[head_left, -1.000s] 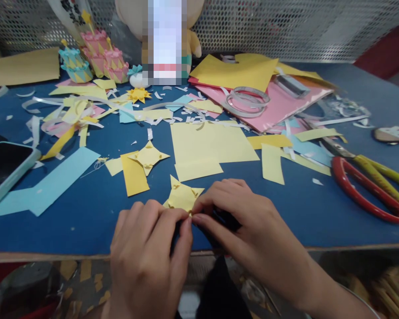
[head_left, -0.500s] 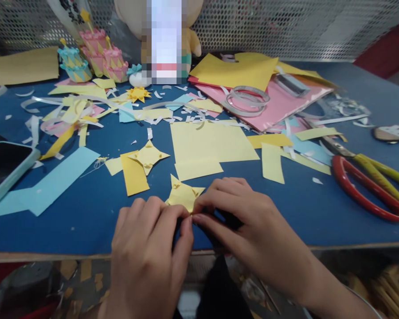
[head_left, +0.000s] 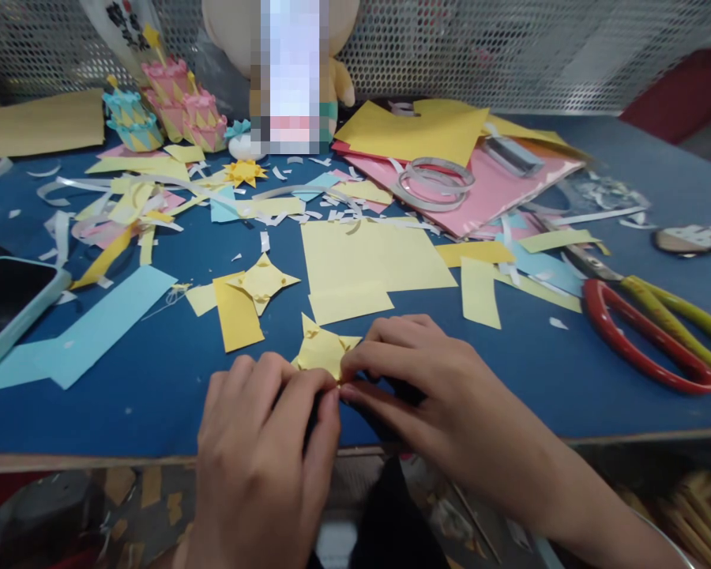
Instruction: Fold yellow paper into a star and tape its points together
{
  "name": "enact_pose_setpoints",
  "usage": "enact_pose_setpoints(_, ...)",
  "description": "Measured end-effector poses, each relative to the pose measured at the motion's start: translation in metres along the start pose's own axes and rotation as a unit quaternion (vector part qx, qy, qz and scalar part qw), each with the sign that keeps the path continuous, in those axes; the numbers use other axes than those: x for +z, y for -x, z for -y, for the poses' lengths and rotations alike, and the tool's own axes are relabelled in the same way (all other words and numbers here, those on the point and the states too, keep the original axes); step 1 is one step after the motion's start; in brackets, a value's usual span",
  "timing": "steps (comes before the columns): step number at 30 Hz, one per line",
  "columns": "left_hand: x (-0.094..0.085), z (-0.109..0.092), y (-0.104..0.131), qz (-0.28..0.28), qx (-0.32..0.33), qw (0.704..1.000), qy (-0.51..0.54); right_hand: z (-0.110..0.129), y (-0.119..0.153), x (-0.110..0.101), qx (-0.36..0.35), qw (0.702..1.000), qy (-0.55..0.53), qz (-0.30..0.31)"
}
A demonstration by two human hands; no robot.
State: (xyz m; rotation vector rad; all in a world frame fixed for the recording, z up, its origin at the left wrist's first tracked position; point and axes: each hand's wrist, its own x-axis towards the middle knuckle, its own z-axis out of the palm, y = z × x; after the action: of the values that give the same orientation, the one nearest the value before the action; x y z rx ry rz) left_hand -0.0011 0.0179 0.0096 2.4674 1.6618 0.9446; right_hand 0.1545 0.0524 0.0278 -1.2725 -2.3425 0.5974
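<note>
Closely pinching near point of yellow paper star [head_left: 321,349] between fingers [head_left: 315,381] of left hand [head_left: 266,446] and right hand [head_left: 432,387]. Could tear or crease crookedly if tugged unevenly.

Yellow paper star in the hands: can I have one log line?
left hand: pinching near edge of yellow paper star | right hand: pinching same edge | second star: partly on golden strip

We see a blue tabletop [head_left: 124,411], a pale yellow star [head_left: 321,350] at its front edge, red- and yellow-handled scissors [head_left: 647,305] near the right edge, and pink towers [head_left: 205,122] patterned with yellow triangles near the back edge.
</note>
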Motion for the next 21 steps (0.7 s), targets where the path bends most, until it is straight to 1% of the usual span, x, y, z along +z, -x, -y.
enact_pose_setpoints(4,-0.001,0.001,0.000,0.009,0.006,1.000,-0.011,-0.001,0.000,0.000,0.000,1.000,-0.011,-0.005)
enact_pose_setpoints(11,0.001,0.001,-0.002,0.009,0.000,1.000,-0.010,-0.001,0.002,0.003,0.008,0.998,-0.049,-0.047)
enact_pose_setpoints(14,0.000,0.001,-0.002,0.011,-0.005,1.000,-0.013,-0.003,0.005,0.003,0.000,0.996,-0.056,-0.063)
enact_pose_setpoints(18,0.000,0.001,-0.001,0.011,0.001,1.000,-0.013,-0.004,0.010,0.004,-0.010,0.995,-0.056,-0.081)
enact_pose_setpoints(21,0.001,0.000,0.000,0.010,-0.009,1.000,-0.012,-0.005,0.012,0.005,-0.011,0.995,-0.050,-0.086)
